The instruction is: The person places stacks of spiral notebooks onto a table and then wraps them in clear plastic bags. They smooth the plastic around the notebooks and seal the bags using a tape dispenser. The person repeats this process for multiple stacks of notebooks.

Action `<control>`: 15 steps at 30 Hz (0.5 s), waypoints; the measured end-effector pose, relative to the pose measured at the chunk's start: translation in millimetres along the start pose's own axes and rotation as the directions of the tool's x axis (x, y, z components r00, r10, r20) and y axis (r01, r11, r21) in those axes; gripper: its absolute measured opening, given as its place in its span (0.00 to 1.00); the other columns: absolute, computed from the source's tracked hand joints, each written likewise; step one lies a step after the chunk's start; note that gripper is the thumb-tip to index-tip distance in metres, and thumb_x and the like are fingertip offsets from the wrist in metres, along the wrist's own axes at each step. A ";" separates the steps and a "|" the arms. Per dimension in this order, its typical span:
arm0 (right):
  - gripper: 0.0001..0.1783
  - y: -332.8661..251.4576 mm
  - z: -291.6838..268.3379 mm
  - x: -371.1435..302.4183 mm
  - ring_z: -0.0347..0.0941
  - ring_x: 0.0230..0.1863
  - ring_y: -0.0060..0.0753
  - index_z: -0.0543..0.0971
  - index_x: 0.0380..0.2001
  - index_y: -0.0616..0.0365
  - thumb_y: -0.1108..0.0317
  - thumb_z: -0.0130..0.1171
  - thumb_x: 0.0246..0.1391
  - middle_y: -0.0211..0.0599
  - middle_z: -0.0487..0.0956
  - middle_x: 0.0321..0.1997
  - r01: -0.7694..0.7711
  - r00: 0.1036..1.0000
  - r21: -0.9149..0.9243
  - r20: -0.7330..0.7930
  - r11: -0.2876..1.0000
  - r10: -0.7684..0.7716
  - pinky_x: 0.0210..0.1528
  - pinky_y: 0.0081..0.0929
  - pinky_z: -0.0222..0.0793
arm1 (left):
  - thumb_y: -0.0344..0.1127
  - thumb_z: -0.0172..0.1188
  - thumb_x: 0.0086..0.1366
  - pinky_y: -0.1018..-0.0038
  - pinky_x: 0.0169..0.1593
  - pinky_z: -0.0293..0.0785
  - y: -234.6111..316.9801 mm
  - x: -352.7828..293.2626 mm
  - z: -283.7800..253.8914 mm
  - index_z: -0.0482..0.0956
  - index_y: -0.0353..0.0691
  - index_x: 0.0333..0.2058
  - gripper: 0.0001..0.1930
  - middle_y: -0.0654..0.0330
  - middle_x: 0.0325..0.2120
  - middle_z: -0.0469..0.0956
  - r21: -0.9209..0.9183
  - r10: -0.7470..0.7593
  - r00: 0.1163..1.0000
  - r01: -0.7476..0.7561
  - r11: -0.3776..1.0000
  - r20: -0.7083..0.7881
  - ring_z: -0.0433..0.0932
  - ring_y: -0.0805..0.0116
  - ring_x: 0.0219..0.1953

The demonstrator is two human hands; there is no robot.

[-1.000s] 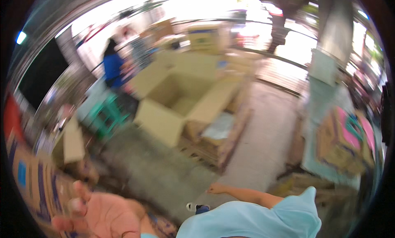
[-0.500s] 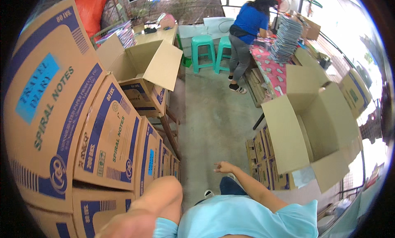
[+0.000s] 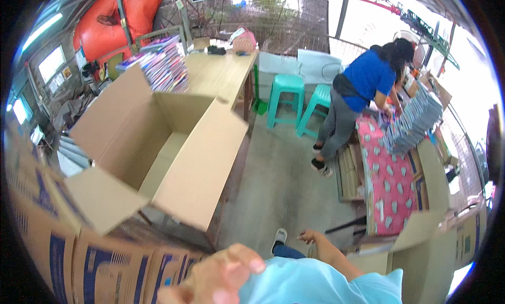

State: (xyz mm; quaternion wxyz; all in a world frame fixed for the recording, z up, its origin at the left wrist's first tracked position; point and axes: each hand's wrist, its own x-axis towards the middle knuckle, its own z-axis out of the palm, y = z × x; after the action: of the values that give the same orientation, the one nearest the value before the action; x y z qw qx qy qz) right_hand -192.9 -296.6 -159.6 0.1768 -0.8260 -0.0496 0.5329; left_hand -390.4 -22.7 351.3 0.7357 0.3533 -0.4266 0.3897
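My left hand is raised close to the camera at the lower edge, somewhat blurred. Its fingers curl loosely with gaps between them, and I see nothing in it. My right hand hangs beside my body with fingers loosely apart and holds nothing. Ahead and to the left stands a large open cardboard box, its flaps spread and its inside bare. Stacked printed cartons line the lower left, nearest my left hand. Another open carton is at the lower right, beyond my right arm.
A person in a blue shirt bends over a pink-covered table by a tall notebook stack. Green stools stand at the back. Colourful notebooks are piled by a wooden table. Concrete floor runs between.
I have moved forward along the aisle, so the open box on the left and the person look nearer. The right-hand carton has slid toward the lower edge. My left hand now shows more fully.
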 end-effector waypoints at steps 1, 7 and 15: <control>0.41 -5.6 -32.8 10.2 0.77 0.43 0.47 0.71 0.55 0.63 0.41 0.60 0.47 0.48 0.78 0.48 -0.009 1.000 0.044 -0.008 0.999 0.009 0.47 0.46 0.71 | 0.45 0.55 0.65 0.49 0.64 0.49 -39.0 16.7 -18.0 0.69 0.51 0.34 0.08 0.73 0.44 0.79 -0.082 0.035 0.997 -0.029 0.996 0.069 0.59 0.68 0.63; 0.37 -133.7 -239.1 124.1 0.73 0.50 0.51 0.71 0.54 0.58 0.43 0.59 0.48 0.51 0.77 0.48 0.330 0.871 -0.339 -0.249 0.881 -0.423 0.53 0.40 0.67 | 0.42 0.54 0.64 0.55 0.55 0.55 -236.0 103.8 -119.2 0.68 0.48 0.36 0.07 0.70 0.41 0.79 -0.166 0.078 0.978 -0.046 0.985 0.193 0.64 0.68 0.53; 0.33 -403.5 -427.0 159.4 0.72 0.52 0.49 0.67 0.59 0.49 0.50 0.59 0.51 0.48 0.77 0.49 0.733 0.657 -0.358 0.154 0.578 -0.738 0.54 0.41 0.66 | 0.38 0.54 0.61 0.66 0.40 0.68 -417.9 218.4 -335.3 0.69 0.44 0.39 0.10 0.65 0.36 0.79 -0.219 0.429 0.898 -0.402 0.889 0.097 0.72 0.68 0.36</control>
State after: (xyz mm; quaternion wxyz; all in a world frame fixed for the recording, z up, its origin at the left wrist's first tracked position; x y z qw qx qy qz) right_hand 301.6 20.6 -0.1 0.2138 -0.7515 -0.4910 0.3854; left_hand 165.9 136.0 340.7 0.6334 0.2076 -0.5796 0.4688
